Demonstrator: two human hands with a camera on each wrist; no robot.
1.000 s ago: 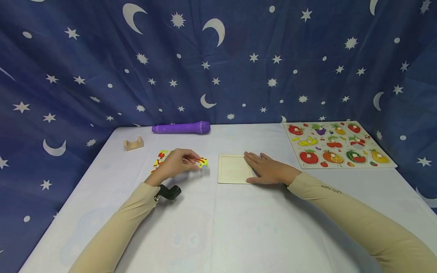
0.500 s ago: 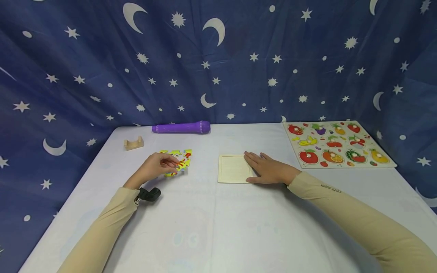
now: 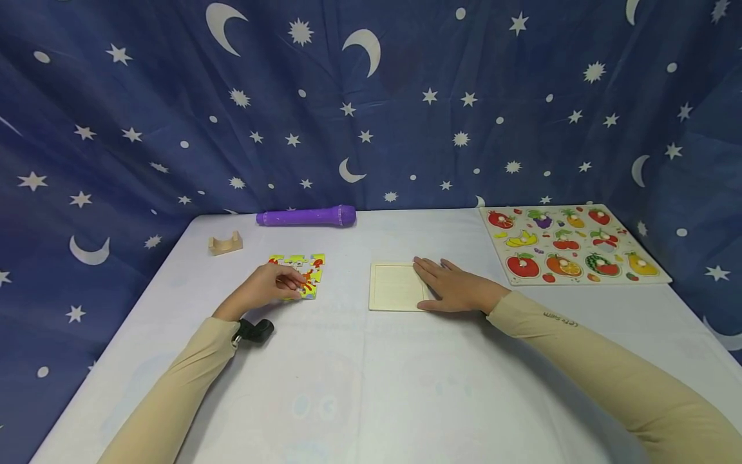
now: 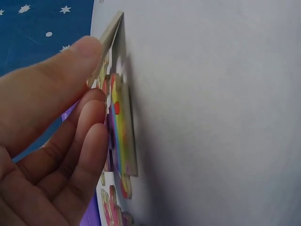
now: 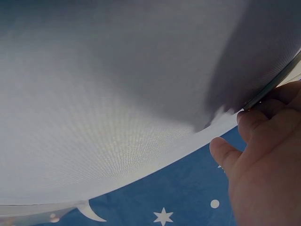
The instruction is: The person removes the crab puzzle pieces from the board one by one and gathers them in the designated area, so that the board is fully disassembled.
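In the head view, my left hand (image 3: pixel 265 290) is over the left part of a small yellow and red jigsaw puzzle (image 3: pixel 317 259) of several interlocking pieces. Seen from the left wrist, thumb and forefinger pinch a thin wooden puzzle piece (image 4: pixel 113 35), its edge showing beyond the thumb. Just past the curled fingers is another piece with coloured stripes (image 4: pixel 121 136). My right hand (image 3: pixel 458 287) lies with fingers spread on the right side of a pale wooden puzzle tray (image 3: pixel 397 287), whose right edge it covers. The right wrist view shows those fingers at the tray's edge (image 5: pixel 270 87).
A purple toy microphone (image 3: pixel 307 216) lies at the table's back edge, with a small wooden cradle (image 3: pixel 225 244) to its left. A fruit peg puzzle board (image 3: pixel 570 248) is at the back right. Behind the white table (image 3: pixel 371 386) hangs a blue star-patterned cloth (image 3: pixel 406 84).
My left hand has moved left from the puzzle's right side to its left part, uncovering much of the picture. The piece at its fingertips now sits closer among the others. My right hand stays put.
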